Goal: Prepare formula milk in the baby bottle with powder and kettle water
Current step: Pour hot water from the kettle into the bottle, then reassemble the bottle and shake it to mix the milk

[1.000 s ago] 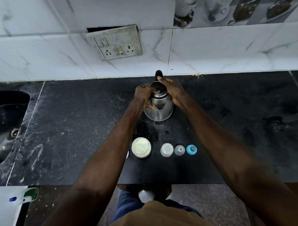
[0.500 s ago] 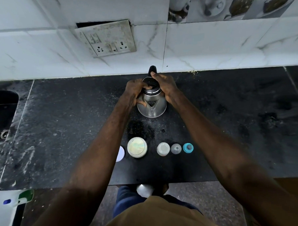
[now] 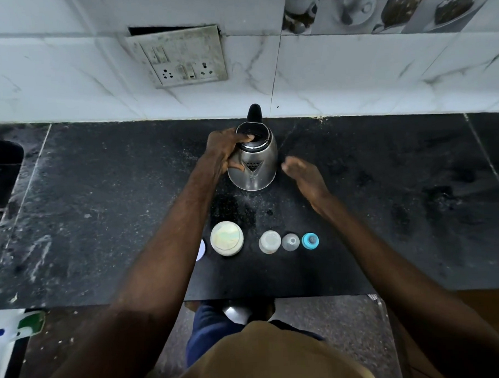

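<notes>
Kettle (image 3: 254, 165) sat on the table (image 3: 386, 211), seemingly uncovered; our left hand (image 3: 224, 152) gripped its rim to steady it, while our right hand (image 3: 302, 172) hovered beside it, relaxed, holding nothing.

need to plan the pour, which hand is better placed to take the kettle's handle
Right, probably. The right hand is free and open beside the kettle, whose handle is bare; the left hand grips its body.
</notes>
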